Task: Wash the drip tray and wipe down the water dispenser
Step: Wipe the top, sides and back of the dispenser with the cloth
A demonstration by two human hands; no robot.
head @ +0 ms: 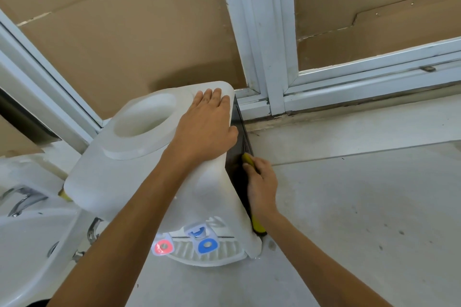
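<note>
left grip (207, 127) is flat and relaxed, palm pressed on the top right edge of the water dispenser (139, 157), fingers straight and holding nothing. going left to right: a white sink (32, 244) with a chrome faucet (22, 200) sits at the far left, just beside the dispenser. the dispenser's a white tabletop unit with a round well (144, 117) on top. down at its front you can see the red tap (163, 247) and the blue tap (206, 245), with the white slotted drip tray (212, 255) right under them, seated in the dispenser's base. right grip (260, 182) is curled round a yellow sponge (248, 159), pressing it against the dispenser's dark side panel (239, 142). another bit of yellow (257, 224) shows lower down along that same panel, can't tell what it is. off to the right it's pale tabletop (361, 207), and behind that a white window frame (269, 57) backed with cardboard (124, 32).
</note>
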